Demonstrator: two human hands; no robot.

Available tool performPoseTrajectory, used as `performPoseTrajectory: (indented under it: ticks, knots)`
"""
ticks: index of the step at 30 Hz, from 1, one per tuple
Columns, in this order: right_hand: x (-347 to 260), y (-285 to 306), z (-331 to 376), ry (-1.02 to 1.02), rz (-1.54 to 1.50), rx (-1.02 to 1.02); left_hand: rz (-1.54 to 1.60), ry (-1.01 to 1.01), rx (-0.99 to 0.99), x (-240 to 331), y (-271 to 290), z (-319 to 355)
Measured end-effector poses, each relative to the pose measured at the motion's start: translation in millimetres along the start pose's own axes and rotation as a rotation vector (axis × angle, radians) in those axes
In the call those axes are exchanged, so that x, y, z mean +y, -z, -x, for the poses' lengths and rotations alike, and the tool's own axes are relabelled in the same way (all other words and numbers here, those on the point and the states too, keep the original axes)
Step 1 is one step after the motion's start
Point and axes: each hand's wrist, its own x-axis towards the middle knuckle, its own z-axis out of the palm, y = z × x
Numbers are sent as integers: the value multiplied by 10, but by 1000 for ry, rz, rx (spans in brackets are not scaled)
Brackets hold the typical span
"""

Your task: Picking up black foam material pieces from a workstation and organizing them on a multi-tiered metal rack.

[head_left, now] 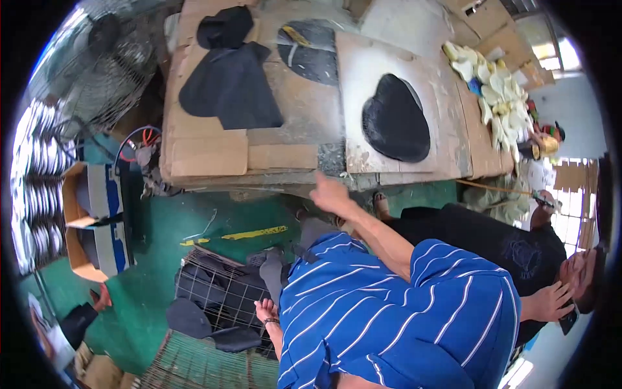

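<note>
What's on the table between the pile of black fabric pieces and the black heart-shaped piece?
In the head view, a dark round piece lies between the black fabric pile and the heart-shaped piece.

Bright daylight from right, fisheye-bent dark rim

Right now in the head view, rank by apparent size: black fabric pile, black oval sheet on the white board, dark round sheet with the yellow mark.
1. black fabric pile
2. black oval sheet
3. dark round sheet, slightly smaller but farther back, so 2 versus 3 is unsure.
</note>
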Motion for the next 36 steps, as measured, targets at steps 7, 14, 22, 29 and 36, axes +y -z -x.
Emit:
performPoseTrajectory:
  ticks: [7,14,22,29,36]
  knots:
    - [2062,93,-625,-363,257,186,-101,-178,-9,906,-626,153]
    - [2017,9,-565,-347,251,-15,-234,-266,-85,1227,-1027,189]
    - [1935,-14,-213,-354,-116,59,-295,-212,-151,1009,-1189,139]
    - [1656,-478,263,-249,-252,287,-306,-156,-184,881,-595,115]
    - [1913,287,328,-30,-1711,-64,-339,-66,15,1120,47,75]
